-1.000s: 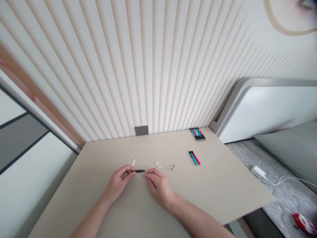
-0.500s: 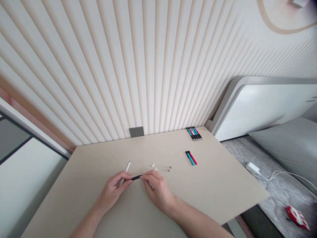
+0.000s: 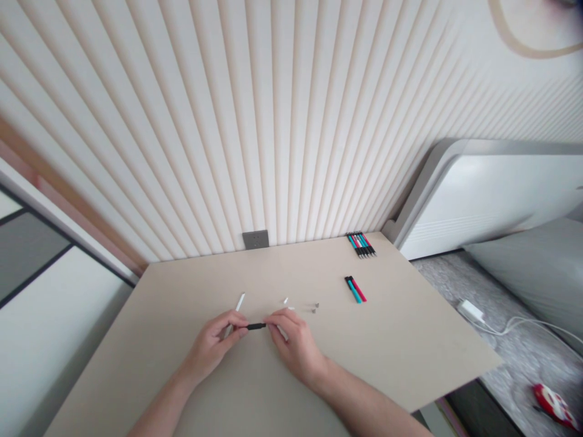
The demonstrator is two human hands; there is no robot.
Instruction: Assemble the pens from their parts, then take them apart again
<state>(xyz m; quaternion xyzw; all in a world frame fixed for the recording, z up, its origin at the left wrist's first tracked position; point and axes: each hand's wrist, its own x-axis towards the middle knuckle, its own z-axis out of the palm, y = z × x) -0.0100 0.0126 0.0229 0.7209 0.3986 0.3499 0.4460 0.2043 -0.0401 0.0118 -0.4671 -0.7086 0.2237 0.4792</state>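
Observation:
Between my two hands is a short black pen barrel piece (image 3: 256, 326), roughly level above the table. My left hand (image 3: 217, 337) pinches its left end between thumb and fingers. My right hand (image 3: 294, 340) is closed at its narrow right end, where the fingertips hide any smaller part. A thin white stick (image 3: 240, 301) runs behind my left fingers; whether it is held or lies on the table I cannot tell. Just beyond my right hand lie small white pieces (image 3: 285, 300) and two small metallic bits (image 3: 314, 311).
Two pen barrels, one teal (image 3: 354, 291) and one red (image 3: 359, 289), lie to the right. A row of several pens (image 3: 361, 244) is at the back right of the beige table (image 3: 191, 285). A wall socket (image 3: 255, 240) is behind; a bed with a white charger (image 3: 470, 311) stands right.
The black piece has turned from slightly slanted to nearly level, still between both hands. The whole view has shifted slightly, with the table appearing a little further right.

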